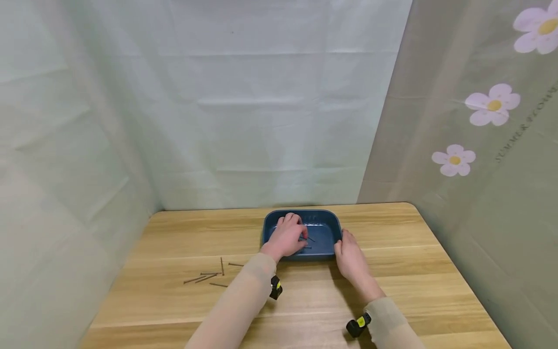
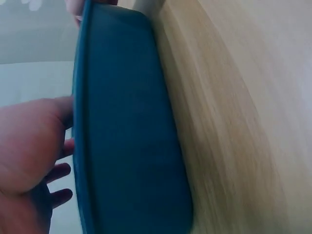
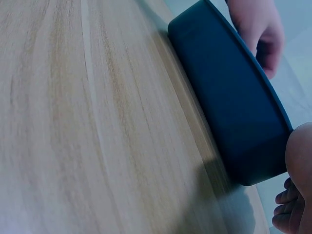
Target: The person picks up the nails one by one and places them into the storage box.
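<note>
A dark blue rectangular baking dish (image 1: 322, 254) stands near the back of the table. My left hand (image 1: 288, 235) reaches over its front wall, fingers bent down inside. Beside the thumb and forefinger lie thin nails (image 1: 308, 247); whether one is pinched I cannot tell. At the dish's right end my right hand (image 1: 352, 257) grips the side, thumb at the front corner. The left wrist view shows the dish's outer wall (image 2: 129, 122) with left fingers (image 2: 59, 171) behind the rim. In the right wrist view, the right hand (image 3: 300, 161) touches the dish end.
Several loose nails (image 1: 206, 278) lie on the wooden table (image 1: 174, 315) left of the dish, some crossing or close together. One nail (image 1: 236, 264) is nearer the left sleeve. A pale curtain (image 1: 261, 121) hangs behind the table, and a flowered one (image 1: 492, 203) at the right.
</note>
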`<state>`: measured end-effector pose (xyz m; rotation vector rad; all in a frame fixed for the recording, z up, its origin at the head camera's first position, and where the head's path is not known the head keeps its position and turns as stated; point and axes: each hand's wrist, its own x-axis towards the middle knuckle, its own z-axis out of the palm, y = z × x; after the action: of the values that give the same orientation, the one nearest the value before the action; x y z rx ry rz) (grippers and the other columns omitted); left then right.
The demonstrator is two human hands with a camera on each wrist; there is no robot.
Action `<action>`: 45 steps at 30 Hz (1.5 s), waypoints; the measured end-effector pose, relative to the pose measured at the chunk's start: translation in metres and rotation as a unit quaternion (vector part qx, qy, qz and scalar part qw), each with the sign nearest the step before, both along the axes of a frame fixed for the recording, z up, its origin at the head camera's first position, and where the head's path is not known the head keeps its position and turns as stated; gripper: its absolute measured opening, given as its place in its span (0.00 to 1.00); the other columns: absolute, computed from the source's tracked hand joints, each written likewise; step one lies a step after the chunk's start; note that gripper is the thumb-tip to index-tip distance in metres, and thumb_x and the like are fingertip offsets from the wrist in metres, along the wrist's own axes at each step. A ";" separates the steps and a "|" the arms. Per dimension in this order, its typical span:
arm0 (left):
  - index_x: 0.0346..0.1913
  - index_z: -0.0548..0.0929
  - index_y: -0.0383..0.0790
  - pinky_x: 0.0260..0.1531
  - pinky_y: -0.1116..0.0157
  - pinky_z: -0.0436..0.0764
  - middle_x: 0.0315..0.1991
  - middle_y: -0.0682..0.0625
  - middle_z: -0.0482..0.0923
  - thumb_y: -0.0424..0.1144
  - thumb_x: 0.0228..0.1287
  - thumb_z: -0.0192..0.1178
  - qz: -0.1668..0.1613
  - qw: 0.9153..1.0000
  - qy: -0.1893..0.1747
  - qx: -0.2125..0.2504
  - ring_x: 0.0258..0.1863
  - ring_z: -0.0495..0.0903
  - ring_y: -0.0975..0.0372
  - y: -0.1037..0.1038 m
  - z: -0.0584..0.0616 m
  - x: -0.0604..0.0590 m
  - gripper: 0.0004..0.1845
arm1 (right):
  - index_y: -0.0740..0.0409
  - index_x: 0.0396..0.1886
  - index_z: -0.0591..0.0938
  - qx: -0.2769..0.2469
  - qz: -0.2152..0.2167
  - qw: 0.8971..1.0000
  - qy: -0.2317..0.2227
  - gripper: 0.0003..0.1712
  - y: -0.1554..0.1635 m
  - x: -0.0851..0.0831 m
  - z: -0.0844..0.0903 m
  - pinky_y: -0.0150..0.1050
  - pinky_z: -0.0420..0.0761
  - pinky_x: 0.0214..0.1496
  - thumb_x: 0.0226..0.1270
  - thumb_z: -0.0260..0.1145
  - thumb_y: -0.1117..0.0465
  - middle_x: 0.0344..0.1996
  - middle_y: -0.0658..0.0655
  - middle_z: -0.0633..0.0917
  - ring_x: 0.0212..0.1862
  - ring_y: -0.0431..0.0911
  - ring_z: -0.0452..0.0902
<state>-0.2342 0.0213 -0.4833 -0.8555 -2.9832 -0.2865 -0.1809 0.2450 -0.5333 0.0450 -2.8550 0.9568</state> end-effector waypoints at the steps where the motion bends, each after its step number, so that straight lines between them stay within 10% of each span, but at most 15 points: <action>1: 0.37 0.87 0.56 0.67 0.50 0.69 0.55 0.52 0.76 0.50 0.69 0.75 -0.004 1.000 0.000 0.012 0.61 0.68 0.53 -0.001 0.002 0.001 0.07 | 0.81 0.78 0.61 0.000 0.000 1.000 0.001 0.34 0.001 0.000 0.000 0.62 0.62 0.81 0.86 0.47 0.59 0.76 0.79 0.66 0.79 0.69 0.62; 10: 0.45 0.91 0.51 0.78 0.42 0.59 0.72 0.44 0.72 0.48 0.71 0.73 -0.024 0.995 0.006 0.093 0.81 0.57 0.45 -0.021 0.010 0.018 0.07 | 0.81 0.78 0.61 0.005 0.001 1.000 0.002 0.33 0.002 -0.001 0.000 0.61 0.61 0.81 0.86 0.46 0.59 0.76 0.79 0.66 0.79 0.68 0.61; 25: 0.44 0.87 0.52 0.73 0.32 0.61 0.78 0.39 0.68 0.45 0.66 0.77 -0.008 0.980 0.089 0.178 0.82 0.55 0.41 -0.102 0.013 0.061 0.09 | 0.81 0.78 0.61 0.007 -0.003 1.000 0.002 0.33 0.002 0.000 0.002 0.61 0.61 0.81 0.86 0.46 0.59 0.76 0.79 0.66 0.79 0.69 0.62; 45: 0.38 0.87 0.48 0.58 0.23 0.66 0.69 0.33 0.74 0.33 0.50 0.84 0.015 0.966 0.172 0.194 0.73 0.63 0.31 -0.214 -0.019 0.105 0.17 | 0.80 0.79 0.60 0.008 0.001 1.000 -0.007 0.34 0.000 -0.001 0.001 0.60 0.60 0.82 0.87 0.45 0.58 0.77 0.78 0.65 0.80 0.68 0.60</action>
<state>-0.1296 -0.1924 -0.5022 -0.7247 -2.4973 -0.6253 -0.1819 0.2454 -0.5323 0.0420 -2.8758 0.9394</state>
